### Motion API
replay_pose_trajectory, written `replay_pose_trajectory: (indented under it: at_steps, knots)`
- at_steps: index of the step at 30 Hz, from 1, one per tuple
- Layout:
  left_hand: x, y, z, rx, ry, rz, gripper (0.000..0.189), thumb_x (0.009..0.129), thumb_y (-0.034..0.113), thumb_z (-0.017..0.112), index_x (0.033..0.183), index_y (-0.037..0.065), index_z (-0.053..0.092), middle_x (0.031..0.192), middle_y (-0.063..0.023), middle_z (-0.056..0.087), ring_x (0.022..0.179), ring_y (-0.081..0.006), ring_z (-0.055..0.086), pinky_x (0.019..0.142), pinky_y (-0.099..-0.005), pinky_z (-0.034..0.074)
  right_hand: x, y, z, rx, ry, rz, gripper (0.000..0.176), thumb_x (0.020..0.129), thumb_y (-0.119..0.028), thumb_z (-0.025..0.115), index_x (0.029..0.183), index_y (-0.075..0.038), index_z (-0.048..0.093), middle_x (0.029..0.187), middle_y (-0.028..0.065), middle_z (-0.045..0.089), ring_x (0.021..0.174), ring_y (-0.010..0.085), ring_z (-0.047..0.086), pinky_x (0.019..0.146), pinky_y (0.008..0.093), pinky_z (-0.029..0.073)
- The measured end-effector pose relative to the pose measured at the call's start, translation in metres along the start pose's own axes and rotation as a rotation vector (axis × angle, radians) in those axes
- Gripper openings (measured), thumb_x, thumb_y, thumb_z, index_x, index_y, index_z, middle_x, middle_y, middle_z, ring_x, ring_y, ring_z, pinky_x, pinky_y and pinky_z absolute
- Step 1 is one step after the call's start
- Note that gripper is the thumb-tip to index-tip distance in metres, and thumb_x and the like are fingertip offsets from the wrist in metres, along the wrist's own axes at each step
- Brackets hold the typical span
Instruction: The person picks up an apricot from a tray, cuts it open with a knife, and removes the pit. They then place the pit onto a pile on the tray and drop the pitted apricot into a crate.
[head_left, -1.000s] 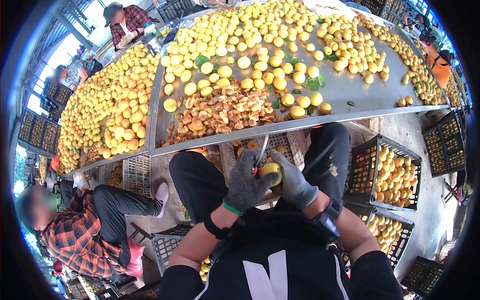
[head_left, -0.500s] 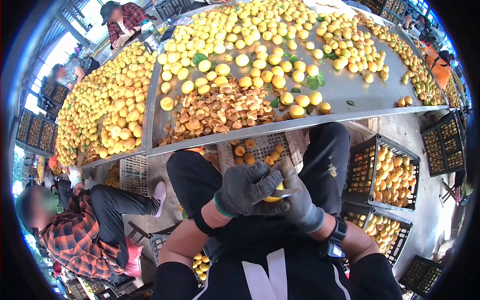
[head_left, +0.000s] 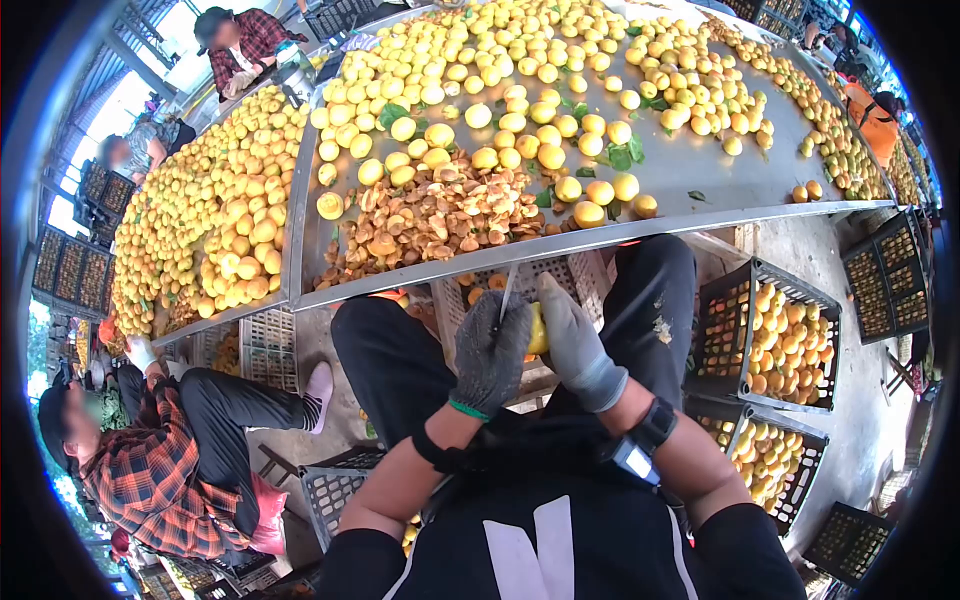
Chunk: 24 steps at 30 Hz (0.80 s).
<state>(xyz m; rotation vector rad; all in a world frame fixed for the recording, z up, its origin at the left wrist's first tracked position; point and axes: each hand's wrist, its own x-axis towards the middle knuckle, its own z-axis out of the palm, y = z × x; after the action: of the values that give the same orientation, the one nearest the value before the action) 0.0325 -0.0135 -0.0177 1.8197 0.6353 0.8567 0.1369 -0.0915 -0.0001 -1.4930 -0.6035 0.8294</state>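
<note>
While the left hand [head_left: 493, 350] grips a knife [head_left: 510, 284], the right hand [head_left: 580, 350] pinches a rounded yellow fruit [head_left: 538, 332], partly hidden.

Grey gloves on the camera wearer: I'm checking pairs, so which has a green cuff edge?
The darker grey glove on the left hand: its wrist edge is green, while the lighter grey glove on the right hand has a grey cuff.

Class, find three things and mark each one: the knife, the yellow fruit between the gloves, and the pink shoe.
Knife [head_left: 510, 290]: head view, middle of the blade.
Yellow fruit [head_left: 539, 332]: head view, its exposed skin.
Pink shoe [head_left: 319, 380]: head view, its upper.
</note>
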Motion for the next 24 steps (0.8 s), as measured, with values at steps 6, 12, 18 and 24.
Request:
replay_pose_trajectory:
  at_steps: [6,12,18,24]
  knots:
    - [0.016,0.017,-0.033,0.469,-0.301,0.693,0.072,0.055,0.053,0.081,0.105,0.006,0.06,0.092,-0.0111,0.061,0.066,-0.0307,0.062,0.055,-0.0393,0.05,-0.018,0.025,-0.001,0.551,-0.331,0.217,0.051,0.102,-0.039,0.029,0.128,0.003,0.042,0.118,0.0095,0.055,0.104,0.0167,0.055,0.096,0.0272,0.04]
    - [-0.002,0.021,-0.03,0.295,-0.267,0.613,0.062,0.059,0.035,0.085,0.104,0.002,0.059,0.091,-0.0128,0.061,0.079,-0.0328,0.063,0.069,-0.0381,0.052,-0.037,-0.014,0.003,0.058,-0.101,-0.042,0.043,0.101,-0.034,0.033,0.113,0.004,0.048,0.109,0.0158,0.055,0.103,0.0229,0.053,0.092,0.0301,0.039]
    - [-0.01,0.023,-0.01,0.066,-0.07,0.321,0.048,0.068,0.023,0.081,0.106,0.003,0.06,0.096,-0.0116,0.065,0.081,-0.027,0.064,0.073,-0.0337,0.051,-0.026,0.0,0.006,-0.472,0.184,-0.661,0.02,0.097,-0.016,0.039,0.096,0.002,0.049,0.088,0.0201,0.051,0.082,0.0368,0.054,0.071,0.0361,0.044]
    - [0.003,0.01,0.026,-0.565,0.076,-0.33,0.03,0.089,0.03,0.062,0.108,0.007,0.057,0.082,-0.0015,0.059,0.069,-0.0084,0.057,0.06,-0.0221,0.047,-0.003,0.01,0.006,-0.438,0.273,-0.403,0.032,0.098,-0.026,0.036,0.088,-0.002,0.053,0.067,0.018,0.052,0.061,0.0412,0.053,0.055,0.0413,0.044]
